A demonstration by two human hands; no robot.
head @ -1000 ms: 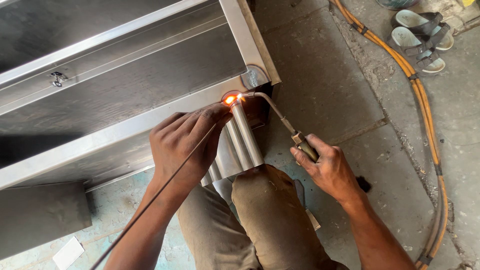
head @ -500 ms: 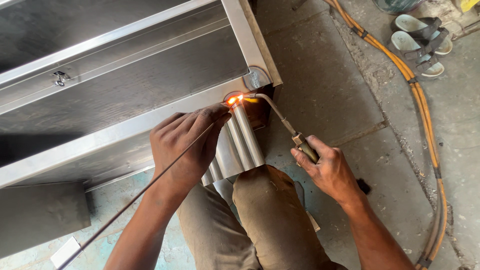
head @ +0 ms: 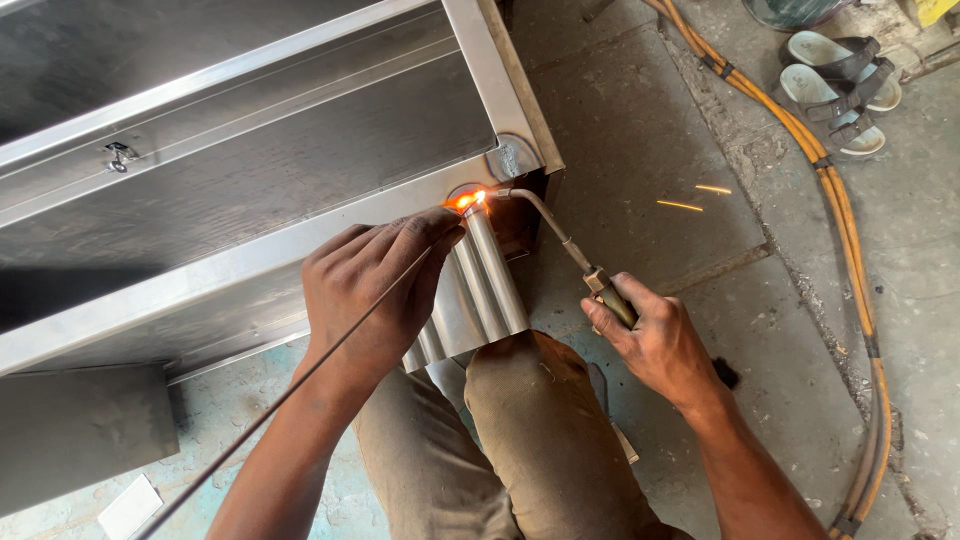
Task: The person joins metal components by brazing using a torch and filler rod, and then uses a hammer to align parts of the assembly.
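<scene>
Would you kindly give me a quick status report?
Left hand pinches filler rod. Right hand grips torch; flame at steel tubes. Nothing in the way.

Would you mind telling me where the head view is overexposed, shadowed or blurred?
Head view: the torch flame blows out to white-orange at the metal tubes; sparks streak over the floor; deep shadow fills the steel frame; both hands stay sharp.

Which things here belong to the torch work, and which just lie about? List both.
In use: left hand, thin rod, right hand, torch, flame, steel tubes, steel frame.
Lying about: sandals, hoses, white scrap.
</scene>
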